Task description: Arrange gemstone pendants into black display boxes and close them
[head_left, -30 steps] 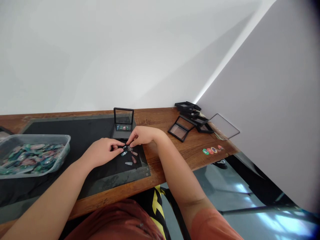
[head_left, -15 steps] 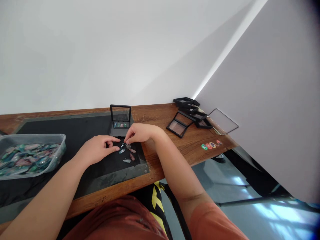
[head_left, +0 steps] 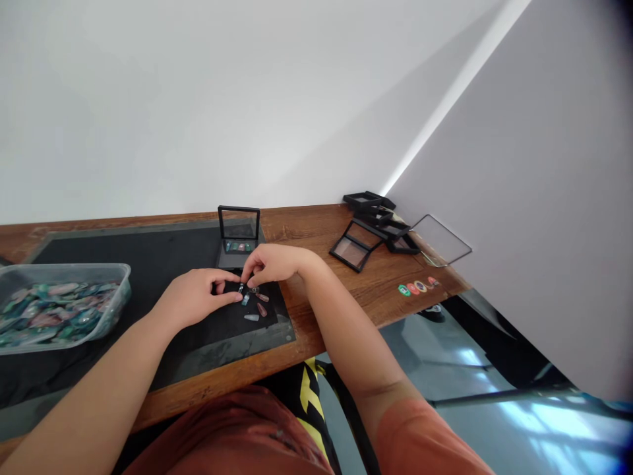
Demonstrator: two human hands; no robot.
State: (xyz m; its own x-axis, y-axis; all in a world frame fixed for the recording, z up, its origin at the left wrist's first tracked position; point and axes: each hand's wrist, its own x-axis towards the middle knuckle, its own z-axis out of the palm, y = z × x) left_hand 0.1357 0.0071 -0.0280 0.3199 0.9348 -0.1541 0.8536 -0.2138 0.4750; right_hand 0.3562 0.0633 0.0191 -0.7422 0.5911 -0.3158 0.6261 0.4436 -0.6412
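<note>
Several small decorated false nails lie on the black mat (head_left: 217,343). A bluish false nail (head_left: 241,288) is between the thumb and index fingertip of my left hand (head_left: 200,295). My right hand (head_left: 271,262) meets it from the other side, thumb and fingers pinched at the same nail, partly covering it. Just below the fingertips are a blue false nail (head_left: 246,299), two pinkish false nails (head_left: 262,309) and a pale false nail (head_left: 251,317). Behind the hands a black display case (head_left: 239,208) stands with its lid up, a row of coloured nails (head_left: 239,247) inside.
A clear plastic tub (head_left: 126,284) full of colourful nails sits at the left. Several black display cases (head_left: 363,214) are piled at the back right, one open case (head_left: 353,251) in front. Round stickers (head_left: 413,289) and a thin wire frame (head_left: 445,260) are by the right wall.
My left hand has shifted slightly right, up to the bluish nail. The right hand's fingertips have moved a little left to the same nail. The blue nail below has turned and shifted right.
</note>
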